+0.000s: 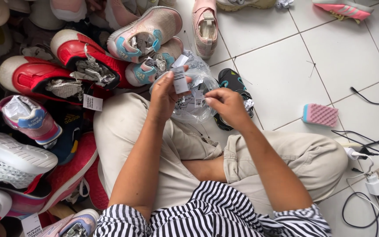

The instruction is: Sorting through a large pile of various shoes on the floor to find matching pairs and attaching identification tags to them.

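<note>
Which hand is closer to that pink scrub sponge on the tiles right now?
Right. The right hand works at the clear plastic bag, with bare tile between it and the pink sponge. The left hand, holding a tag, sits farther away.

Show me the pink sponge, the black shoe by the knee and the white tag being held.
pink sponge (320,115), head view, ridged top.
black shoe (232,82), head view, upper.
white tag (180,80), head view, middle.

Left side blocked by piled sneakers (44,87); bare tile floor (330,66) open on right, save pink sponge (320,115) and black cables (369,140) near knee
</note>
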